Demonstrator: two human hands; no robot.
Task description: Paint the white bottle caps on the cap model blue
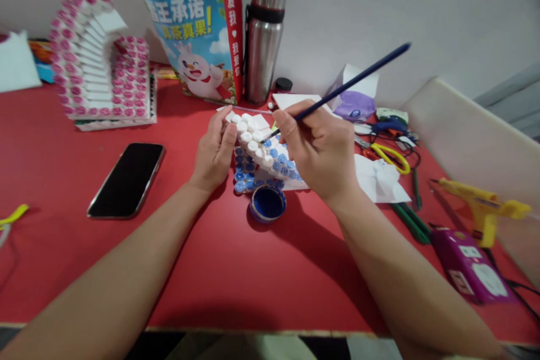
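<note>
A craft model covered in small rolled paper rosettes (253, 146) stands on the table, some rosettes white and others painted blue. My left hand (216, 152) grips its left side, fingers behind and thumb on the near face. In my right hand (318, 149) is a slim dark-blue paintbrush (354, 80), held like a pen, its tip touching or very near the white rosettes. Just in front of the model sits a small round pot of blue paint (268, 204). My right hand hides the model's right part.
A phone (127, 180) lies at left, with a pink-and-white rosette model (90, 62) behind it. A steel flask (265, 39) and a printed bag (189, 28) stand at the back. Yellow-handled scissors (390, 158), a glue gun (481, 202) and a purple box (468, 264) lie right.
</note>
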